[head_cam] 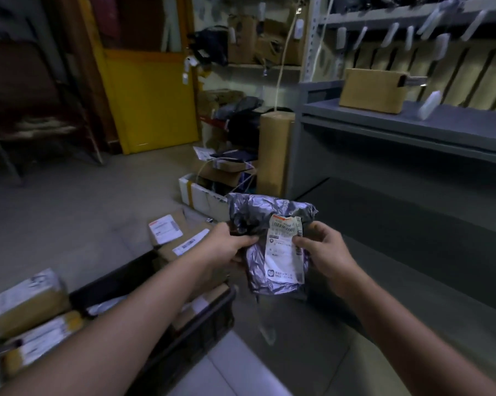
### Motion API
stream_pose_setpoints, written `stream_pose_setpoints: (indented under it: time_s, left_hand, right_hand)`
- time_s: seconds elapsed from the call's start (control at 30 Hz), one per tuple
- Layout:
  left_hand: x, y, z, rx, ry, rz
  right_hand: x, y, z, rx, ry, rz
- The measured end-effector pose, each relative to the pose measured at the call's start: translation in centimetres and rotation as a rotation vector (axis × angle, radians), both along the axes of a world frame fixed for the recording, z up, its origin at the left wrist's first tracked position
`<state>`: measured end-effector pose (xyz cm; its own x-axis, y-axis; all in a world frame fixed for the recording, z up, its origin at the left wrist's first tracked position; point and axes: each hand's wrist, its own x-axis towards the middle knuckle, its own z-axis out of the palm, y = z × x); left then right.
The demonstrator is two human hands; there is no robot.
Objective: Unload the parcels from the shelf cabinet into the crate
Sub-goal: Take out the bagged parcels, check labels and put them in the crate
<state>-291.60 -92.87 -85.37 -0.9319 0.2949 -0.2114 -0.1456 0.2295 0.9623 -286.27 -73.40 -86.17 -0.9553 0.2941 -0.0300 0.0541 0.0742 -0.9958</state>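
The parcel is a soft bag of crumpled silver-grey plastic with a white printed label on its front. It is held in the air just to the right of the black crate and higher than its rim, between the crate and the grey shelf cabinet. Both hands grip it. The left hand holds the bag's left edge, with the thumb pressed on the front and the fingers curled behind. The right hand holds the right edge in the same way, and its thumb lies on the side of the label. The bag stands about upright and its top part is puffed and wrinkled above the hands. Inside the crate lie a pale flat packet and a cardboard box, partly hidden by the left forearm. Two brown labelled boxes rest just to the left of the crate. More labelled boxes show at the crate's far corner, but I cannot tell if they are in it. On a cabinet shelf, well to the right of the crate and higher, sits one brown box.
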Motion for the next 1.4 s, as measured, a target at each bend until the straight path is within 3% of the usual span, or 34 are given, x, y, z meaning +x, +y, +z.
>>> stream_pose_setpoints:
  time_s: [0.23, 0.67, 1.2, 1.4]
  left_hand:
    - [-1.4, -11.8, -1.0, -0.049, 0.033, 0.218]
    - [-2.1, -27.8, -5.9, -0.090, -0.198, 0.535]
    - [-9.2, -29.4, -15.9, -0.095, -0.409, 0.702]
    - [-10.8, -29.8, -20.2, -0.178, -0.466, 0.701]
  right_hand:
    - [-6.3, -11.0, -0.4, 0.111, -0.058, 0.194]
    - [-12.4, -28.4, -5.8, 0.284, -0.154, 0.470]
    - [-19.6, -33.8, -16.5, 0.565, -0.233, 0.478]
    - [-21.5, -34.5, -21.2, 0.582, -0.276, 0.541]
